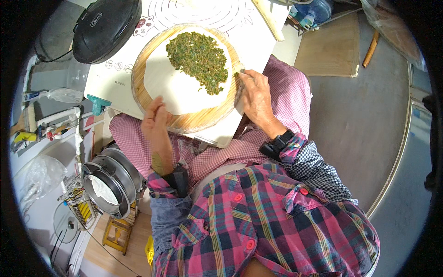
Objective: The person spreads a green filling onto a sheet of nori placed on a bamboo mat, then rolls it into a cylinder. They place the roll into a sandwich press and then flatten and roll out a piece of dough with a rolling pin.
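Observation:
A thin round sheet of white dough (166, 88) lies on a round tray of bamboo or wood slats (187, 123), its rim wrapped in clear plastic. Chopped green filling (199, 57) covers the far and right part of the sheet; the near left part is bare. My left hand (157, 124) is at the near left edge of the dough, fingers bent; whether they pinch it is unclear. At the tray's right rim, my right hand (256, 97) has its fingertips beside a small bit of green filling. Whether they grip anything is hidden.
A black Midea electric griddle (107, 31) stands at the far left of the white mat (114, 78). A rolling pin (270, 20) lies far right. A teal clip (98, 104) holds the table's left edge. Stacked metal pots (114, 183) stand below left; cardboard (328, 45) lies at right.

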Tool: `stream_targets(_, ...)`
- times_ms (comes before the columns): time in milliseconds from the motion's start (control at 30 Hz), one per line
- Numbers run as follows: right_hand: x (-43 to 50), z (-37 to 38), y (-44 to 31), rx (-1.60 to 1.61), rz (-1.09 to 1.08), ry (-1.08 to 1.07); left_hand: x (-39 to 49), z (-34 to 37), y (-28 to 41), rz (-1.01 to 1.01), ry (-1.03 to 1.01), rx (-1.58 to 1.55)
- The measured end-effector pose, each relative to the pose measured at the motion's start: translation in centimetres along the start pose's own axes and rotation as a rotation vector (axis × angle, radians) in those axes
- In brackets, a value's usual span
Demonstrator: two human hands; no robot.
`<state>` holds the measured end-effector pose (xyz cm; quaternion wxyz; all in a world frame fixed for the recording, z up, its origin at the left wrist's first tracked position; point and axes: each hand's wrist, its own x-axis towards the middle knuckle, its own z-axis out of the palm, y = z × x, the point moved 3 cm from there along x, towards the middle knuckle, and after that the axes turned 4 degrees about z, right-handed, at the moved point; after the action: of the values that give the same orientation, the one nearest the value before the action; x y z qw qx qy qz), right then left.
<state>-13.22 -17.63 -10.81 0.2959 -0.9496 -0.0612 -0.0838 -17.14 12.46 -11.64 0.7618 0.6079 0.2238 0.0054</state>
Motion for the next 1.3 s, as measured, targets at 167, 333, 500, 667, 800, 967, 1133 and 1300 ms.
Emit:
stream_targets(167, 1.4, 0.1, 2.2, 0.33, 0.342, -0.053, 5.6, -5.6, 2.0, 0.266, 0.252, 0.73)
stream_targets(333, 2.5, 0.5, 2.9, 0.437, 0.453, -0.066, 9.5, -8.1, 1.3, 0.16, 0.216, 1.103)
stream_targets(500, 2.2, 0.4, 2.5, 0.372, 0.285, -0.059, 11.0, -9.3, -0.1, 0.143, 0.191, 1.089)
stream_targets(667, 2.4, 1.5, 2.2, 0.245, 0.162, -0.057, 11.8, -10.3, -1.0, 0.122, 0.168, 1.041)
stream_targets(800, 3.8, 2.0, 2.6, 0.102, 0.147, -0.13, 11.6, -10.5, -0.9, 0.123, 0.157, 1.03)
stream_targets(967, 5.5, 1.1, 2.5, 0.431, 0.393, -0.136, 9.5, -10.6, -0.7, 0.055, 0.078, 0.99)
stream_targets(1133, 5.5, 0.3, -1.9, 0.548, 0.028, -0.114, 5.1, -10.5, -2.2, 0.07, 0.081, 0.968)
stream_targets(1300, 4.7, -0.1, -3.8, 0.301, -0.096, -0.238, 1.2, -10.7, -3.7, -0.018, 0.049, 0.835)
